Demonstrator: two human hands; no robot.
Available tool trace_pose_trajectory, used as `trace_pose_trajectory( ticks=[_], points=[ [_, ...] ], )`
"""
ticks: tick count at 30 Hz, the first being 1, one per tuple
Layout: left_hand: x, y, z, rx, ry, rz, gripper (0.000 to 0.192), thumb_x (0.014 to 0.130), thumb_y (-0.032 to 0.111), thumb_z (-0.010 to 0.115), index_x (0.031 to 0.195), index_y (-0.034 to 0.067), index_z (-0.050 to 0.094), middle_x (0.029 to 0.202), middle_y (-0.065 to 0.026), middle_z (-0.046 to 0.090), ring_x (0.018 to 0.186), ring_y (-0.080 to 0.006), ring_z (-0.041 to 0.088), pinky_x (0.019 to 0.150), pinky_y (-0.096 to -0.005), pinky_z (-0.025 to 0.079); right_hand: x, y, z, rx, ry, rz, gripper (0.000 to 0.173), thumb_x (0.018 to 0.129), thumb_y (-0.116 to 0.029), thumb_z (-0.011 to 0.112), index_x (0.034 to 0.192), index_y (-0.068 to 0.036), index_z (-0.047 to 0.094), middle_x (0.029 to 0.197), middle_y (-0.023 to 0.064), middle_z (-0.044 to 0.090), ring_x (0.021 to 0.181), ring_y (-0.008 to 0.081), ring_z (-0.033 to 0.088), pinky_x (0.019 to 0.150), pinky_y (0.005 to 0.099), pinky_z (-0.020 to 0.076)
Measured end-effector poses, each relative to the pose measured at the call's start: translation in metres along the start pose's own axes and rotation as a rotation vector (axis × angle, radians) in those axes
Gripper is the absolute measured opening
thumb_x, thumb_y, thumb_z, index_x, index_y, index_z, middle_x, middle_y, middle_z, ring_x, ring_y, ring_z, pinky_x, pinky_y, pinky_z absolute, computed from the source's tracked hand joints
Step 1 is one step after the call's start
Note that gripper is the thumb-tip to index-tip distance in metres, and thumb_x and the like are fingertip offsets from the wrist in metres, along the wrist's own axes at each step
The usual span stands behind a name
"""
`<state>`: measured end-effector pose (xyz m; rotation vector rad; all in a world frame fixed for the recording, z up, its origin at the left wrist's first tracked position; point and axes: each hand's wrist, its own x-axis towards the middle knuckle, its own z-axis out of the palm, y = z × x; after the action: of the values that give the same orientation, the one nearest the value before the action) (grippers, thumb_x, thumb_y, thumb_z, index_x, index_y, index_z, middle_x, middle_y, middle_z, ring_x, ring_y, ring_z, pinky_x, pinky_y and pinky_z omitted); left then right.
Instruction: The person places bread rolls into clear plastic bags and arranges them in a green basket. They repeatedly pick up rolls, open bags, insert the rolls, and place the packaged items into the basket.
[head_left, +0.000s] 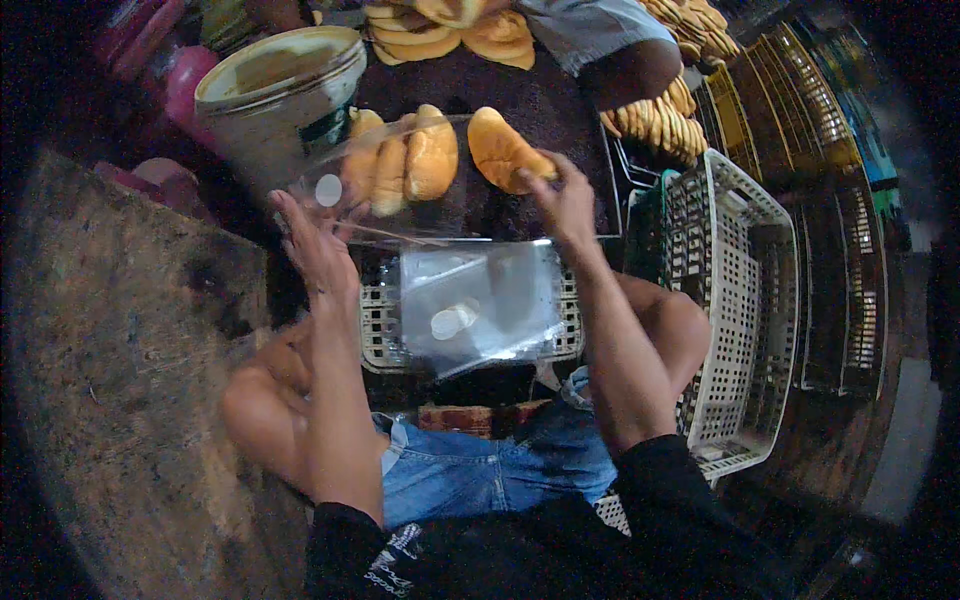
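My right hand (564, 196) grips one end of a long bread roll (504, 150) over a dark baking tray (525, 94). On the left, my left hand (319, 240) is raised, with a clear plastic bag (328, 190) bearing a white round mark at its fingers. The bag stretches in front of several rolls (433, 154) lying side by side and partly blurs them. A stack of clear plastic bags (487, 292) rests on an upturned or low plastic crate (375, 322) between my knees.
A large plastic bucket (281, 105) stands at the back left, a wooden board (135, 375) nearer on the left. White perforated crates (731, 315) are at the right. More bread (499, 37) lies at the far side, beside another person's leg (630, 71), with wire racks (840, 225) beyond.
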<state>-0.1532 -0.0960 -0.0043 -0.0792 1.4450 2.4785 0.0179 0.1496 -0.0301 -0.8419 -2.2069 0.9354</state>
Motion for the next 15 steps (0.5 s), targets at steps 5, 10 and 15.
trace_pose_trajectory(
  ticks=[5,10,15],
  points=[
    [0.004,-0.001,0.02,0.211,-0.043,0.086,0.063,0.098,0.061,0.046,0.105,-0.001,0.052,0.098,-0.014,0.062,0.083,-0.0264,0.069,0.071,-0.039,0.061,-0.014,-0.02,-0.126,0.34,-0.149,0.345,0.062,0.091,-0.029,0.063,0.142,0.0,0.042,0.128,0.0196,0.058,0.113,0.0246,0.06,0.098,0.0347,0.0465],
    [-0.016,0.003,0.06,0.518,-0.083,0.164,0.073,0.097,0.066,0.042,0.113,-0.004,0.053,0.105,-0.0171,0.061,0.091,-0.0285,0.069,0.071,-0.0379,0.063,-0.031,-0.07,-0.189,0.581,-0.151,0.356,0.05,0.092,-0.021,0.053,0.138,-0.005,0.047,0.122,0.0165,0.062,0.111,0.0221,0.06,0.1,0.0335,0.0459],
    [-0.088,-0.006,0.092,0.217,-0.585,0.12,0.078,0.097,0.068,0.037,0.143,0.004,0.039,0.136,-0.0168,0.052,0.12,-0.0312,0.058,0.085,-0.0435,0.06,-0.042,-0.081,-0.158,0.49,-0.205,0.182,0.06,0.09,-0.036,0.068,0.134,-0.001,0.046,0.113,0.0147,0.06,0.1,0.0193,0.056,0.087,0.0332,0.0456]
  ],
)
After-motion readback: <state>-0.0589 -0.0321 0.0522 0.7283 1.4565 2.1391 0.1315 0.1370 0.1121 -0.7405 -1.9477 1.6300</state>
